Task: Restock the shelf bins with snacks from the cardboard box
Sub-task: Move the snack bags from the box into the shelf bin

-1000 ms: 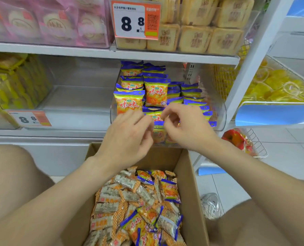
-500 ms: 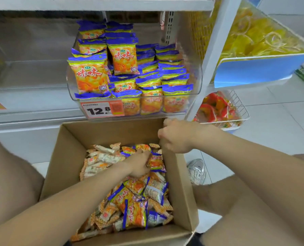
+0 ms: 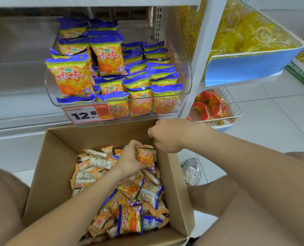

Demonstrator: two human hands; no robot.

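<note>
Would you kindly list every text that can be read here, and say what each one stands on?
"12.8": the price tag on the front of the clear bin.
"咪咪": the orange snack packets in that bin, and the packet that the left hand grips in the cardboard box.
The price tag's small print, the packets' green logos and the white wrappers in the box are too blurred to read.

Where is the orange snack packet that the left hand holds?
In the head view, the orange snack packet is in the left hand, at the far right of the cardboard box, close to the right hand.
</note>
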